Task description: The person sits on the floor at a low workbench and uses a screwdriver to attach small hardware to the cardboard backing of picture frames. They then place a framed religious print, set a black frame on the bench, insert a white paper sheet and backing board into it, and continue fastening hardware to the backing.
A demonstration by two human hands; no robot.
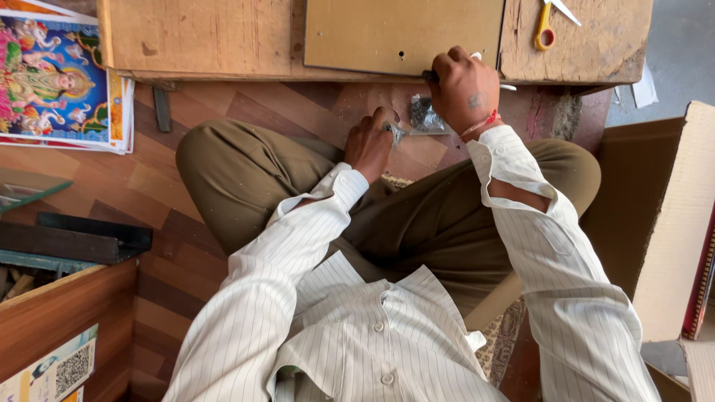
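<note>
Left hand (370, 144) lowered near the lap, fingers curled shut, right hand (466, 89) reaching further forward, knuckles up, fingers bent downward, both forearms in striped sleeves

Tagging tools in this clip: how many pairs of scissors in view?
1. The yellow-handled scissors lie on the low wooden bench, upper right, beyond the right hand and right of the brown board. Others may be hidden out of frame.
</note>
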